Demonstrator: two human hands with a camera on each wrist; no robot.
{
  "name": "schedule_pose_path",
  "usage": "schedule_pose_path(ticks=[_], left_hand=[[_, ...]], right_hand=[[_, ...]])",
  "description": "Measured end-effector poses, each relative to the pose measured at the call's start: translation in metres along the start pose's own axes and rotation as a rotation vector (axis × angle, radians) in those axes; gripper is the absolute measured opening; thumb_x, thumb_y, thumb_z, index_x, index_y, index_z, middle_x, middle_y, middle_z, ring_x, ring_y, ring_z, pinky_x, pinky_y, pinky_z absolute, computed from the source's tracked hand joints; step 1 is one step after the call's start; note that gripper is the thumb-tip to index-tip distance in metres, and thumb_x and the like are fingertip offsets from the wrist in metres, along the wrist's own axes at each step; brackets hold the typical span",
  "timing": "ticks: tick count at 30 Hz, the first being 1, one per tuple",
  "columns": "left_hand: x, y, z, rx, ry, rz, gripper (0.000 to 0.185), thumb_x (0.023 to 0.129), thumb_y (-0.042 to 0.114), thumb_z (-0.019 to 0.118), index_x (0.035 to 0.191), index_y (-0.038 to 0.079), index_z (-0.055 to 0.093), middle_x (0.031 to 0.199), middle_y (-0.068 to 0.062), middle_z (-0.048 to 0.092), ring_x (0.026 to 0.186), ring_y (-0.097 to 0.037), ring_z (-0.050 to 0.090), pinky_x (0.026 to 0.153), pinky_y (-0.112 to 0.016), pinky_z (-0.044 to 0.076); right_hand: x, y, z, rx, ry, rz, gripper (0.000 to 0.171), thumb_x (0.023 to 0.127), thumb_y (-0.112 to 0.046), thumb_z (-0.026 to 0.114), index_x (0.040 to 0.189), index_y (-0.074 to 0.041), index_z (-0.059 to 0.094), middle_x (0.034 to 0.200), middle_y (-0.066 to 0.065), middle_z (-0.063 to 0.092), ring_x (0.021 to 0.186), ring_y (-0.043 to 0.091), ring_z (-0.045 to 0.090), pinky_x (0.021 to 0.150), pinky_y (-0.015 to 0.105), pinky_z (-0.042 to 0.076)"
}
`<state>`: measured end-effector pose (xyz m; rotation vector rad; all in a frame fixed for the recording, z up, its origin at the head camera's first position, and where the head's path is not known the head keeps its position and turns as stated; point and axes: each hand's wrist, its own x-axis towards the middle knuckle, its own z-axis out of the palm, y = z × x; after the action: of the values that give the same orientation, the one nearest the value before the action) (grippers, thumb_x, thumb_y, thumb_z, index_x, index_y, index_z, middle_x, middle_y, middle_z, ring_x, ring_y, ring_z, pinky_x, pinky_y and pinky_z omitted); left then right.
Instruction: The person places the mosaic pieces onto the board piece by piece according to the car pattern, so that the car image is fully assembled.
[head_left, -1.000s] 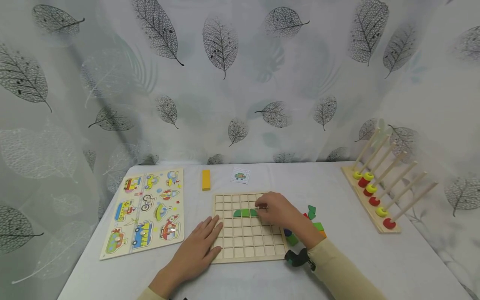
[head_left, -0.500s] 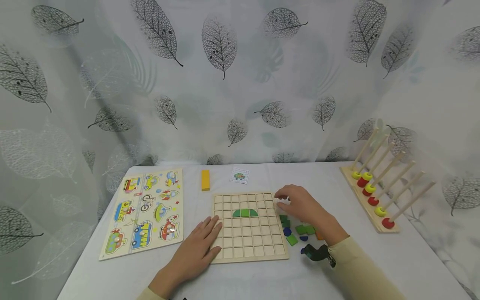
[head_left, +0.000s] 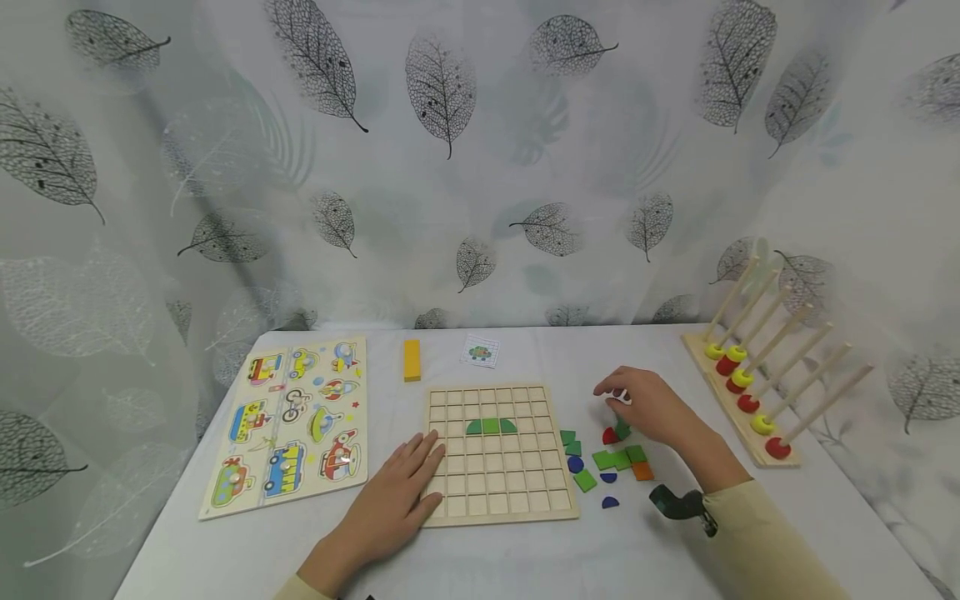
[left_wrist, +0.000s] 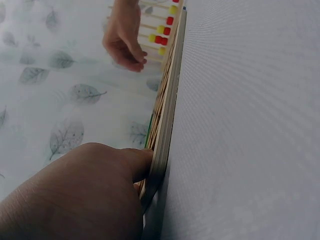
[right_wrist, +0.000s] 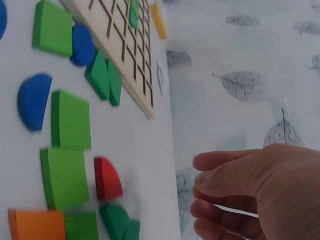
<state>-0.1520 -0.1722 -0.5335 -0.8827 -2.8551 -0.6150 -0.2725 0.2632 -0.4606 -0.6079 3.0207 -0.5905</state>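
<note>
Right hand [head_left: 647,406] now farther from board [head_left: 498,483]

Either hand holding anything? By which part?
Nothing visibly held. Right hand hovers near the loose pieces; left hand rests on the left edge of the grid board.

Head feed, I log on the counter [head_left: 495,560]: grid board [head_left: 497,483] central, three blocks [head_left: 491,427] in its cells; puzzle board [head_left: 291,427] left; loose blocks [head_left: 621,459] right, peg rack [head_left: 730,403] beyond; card [head_left: 480,351] behind, bar [head_left: 412,361] behind-left.
</note>
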Motion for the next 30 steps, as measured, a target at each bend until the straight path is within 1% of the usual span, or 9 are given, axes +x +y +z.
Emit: schedule_pose_path(ticks=[4, 8, 11, 16, 18, 24, 30], left_hand=[[0.0, -0.001, 0.0, 0.002, 0.002, -0.002, 0.065, 0.112, 0.036, 0.057, 0.166, 0.003, 0.042, 0.176, -0.014, 0.03, 0.162, -0.035, 0.026, 0.132, -0.052, 0.023], [0.0, -0.001, 0.0, 0.003, 0.005, -0.004, 0.065, 0.112, 0.036, 0.057, 0.166, 0.003, 0.042, 0.176, -0.014, 0.03, 0.162, -0.034, 0.026, 0.132, -0.052, 0.023], [0.0, 0.0, -0.001, -0.003, 0.003, -0.007, 0.065, 0.112, 0.035, 0.058, 0.166, 0.002, 0.042, 0.176, -0.015, 0.03, 0.162, -0.035, 0.026, 0.132, -0.052, 0.023], [0.0, 0.002, -0.003, -0.025, -0.014, -0.017, 0.066, 0.112, 0.034, 0.058, 0.167, 0.002, 0.041, 0.176, -0.015, 0.029, 0.162, -0.036, 0.025, 0.132, -0.053, 0.022], [0.0, 0.003, -0.004, -0.027, -0.019, -0.019, 0.066, 0.112, 0.034, 0.058, 0.167, 0.003, 0.04, 0.177, -0.015, 0.028, 0.162, -0.036, 0.025, 0.132, -0.053, 0.022], [0.0, 0.004, -0.004, -0.007, -0.014, -0.01, 0.066, 0.111, 0.034, 0.059, 0.166, 0.002, 0.041, 0.176, -0.015, 0.029, 0.162, -0.036, 0.026, 0.131, -0.052, 0.023], [0.0, 0.003, -0.003, 0.003, -0.002, -0.002, 0.066, 0.111, 0.034, 0.06, 0.166, 0.002, 0.042, 0.176, -0.015, 0.03, 0.162, -0.036, 0.027, 0.131, -0.052, 0.023]], right_hand=[[-0.005, 0.012, -0.003, 0.004, -0.029, 0.02, 0.023, 0.098, 0.003, 0.075, 0.114, -0.01, 0.084, 0.111, 0.008, 0.074, 0.097, 0.026, 0.066, 0.088, 0.046, 0.065], [-0.009, 0.021, -0.001, -0.003, -0.065, 0.038, 0.028, 0.099, 0.006, 0.07, 0.113, -0.012, 0.085, 0.115, 0.009, 0.074, 0.109, 0.033, 0.068, 0.098, 0.053, 0.062], [-0.012, 0.025, 0.001, 0.0, -0.096, 0.044, 0.031, 0.099, 0.008, 0.067, 0.114, -0.012, 0.086, 0.114, 0.008, 0.074, 0.113, 0.036, 0.068, 0.1, 0.056, 0.06], [-0.016, 0.033, 0.006, 0.011, -0.129, 0.049, 0.032, 0.097, 0.01, 0.066, 0.111, -0.011, 0.086, 0.107, 0.004, 0.074, 0.106, 0.032, 0.069, 0.098, 0.056, 0.061], [-0.017, 0.035, 0.008, 0.014, -0.137, 0.067, 0.031, 0.097, 0.01, 0.067, 0.111, -0.011, 0.085, 0.106, 0.003, 0.074, 0.103, 0.029, 0.068, 0.097, 0.055, 0.061], [-0.02, 0.041, 0.009, 0.025, -0.136, 0.111, 0.025, 0.096, 0.006, 0.073, 0.116, -0.007, 0.082, 0.103, 0.003, 0.071, 0.094, 0.024, 0.062, 0.093, 0.051, 0.062], [-0.022, 0.047, 0.007, 0.042, -0.12, 0.118, 0.021, 0.094, 0.002, 0.079, 0.114, -0.004, 0.081, 0.103, 0.004, 0.071, 0.09, 0.023, 0.06, 0.089, 0.048, 0.063]])
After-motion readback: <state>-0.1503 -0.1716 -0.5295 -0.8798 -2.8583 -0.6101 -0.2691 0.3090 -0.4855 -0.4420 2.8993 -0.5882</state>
